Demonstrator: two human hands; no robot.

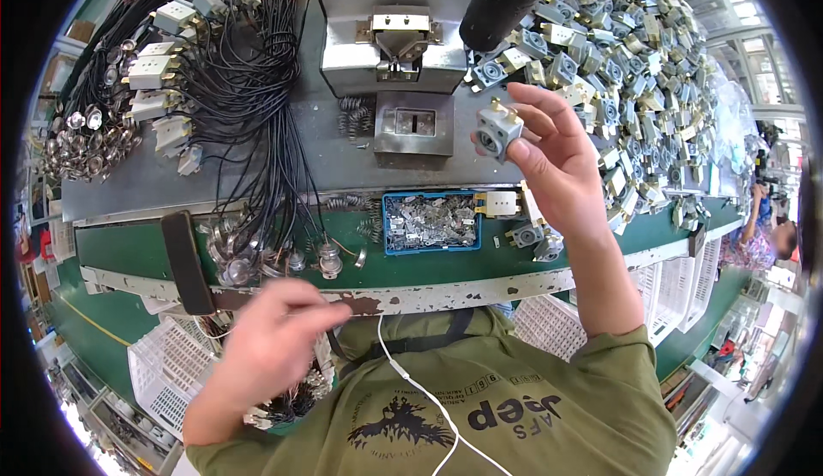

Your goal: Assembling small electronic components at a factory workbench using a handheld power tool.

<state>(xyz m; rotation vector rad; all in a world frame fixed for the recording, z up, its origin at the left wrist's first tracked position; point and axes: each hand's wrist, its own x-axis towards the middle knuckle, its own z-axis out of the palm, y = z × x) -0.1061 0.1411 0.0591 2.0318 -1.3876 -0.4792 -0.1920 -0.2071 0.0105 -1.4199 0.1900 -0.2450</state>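
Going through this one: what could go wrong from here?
1. The gray block is held just at the fingers of the right hand, so it might slip.
2. The phone lies across the chipped front edge of the bench, near the blurred left hand; a bump could knock it off.
3. Black cables trail toward the left hand and might snag.
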